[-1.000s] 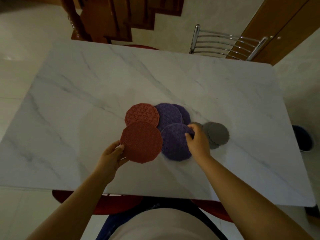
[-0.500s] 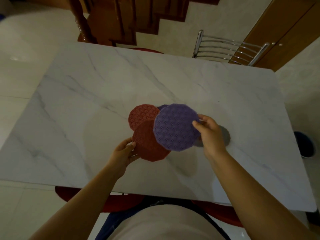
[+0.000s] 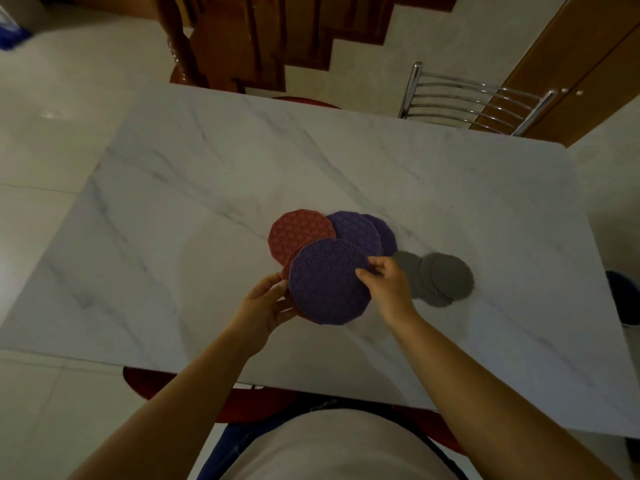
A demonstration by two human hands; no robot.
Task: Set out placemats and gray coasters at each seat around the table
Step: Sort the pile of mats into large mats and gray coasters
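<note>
One marble table (image 3: pixel 242 168), metal chair (image 3: pixel 478 102), tiled floor (image 3: pixel 52 140)

Placemats: twelve-sided, lattice-textured, overlapping in a cluster at mid-table. The nearest purple placemat (image 3: pixel 329 282) is face up and roughly level, pinched at its right rim by the right hand (image 3: pixel 384 282). It covers a lower red placemat (image 3: pixel 286 269), which shows only as a sliver at the left edge and is held by the left hand (image 3: pixel 266 306). Behind lie a second red placemat (image 3: pixel 299 233), a middle purple placemat (image 3: pixel 356 230) and a rear purple placemat (image 3: pixel 387 233). To their right lie a single gray coaster (image 3: pixel 407 268) and a fanned stack of gray coasters (image 3: pixel 446 280), all round, wavy-edged and flat.
</note>
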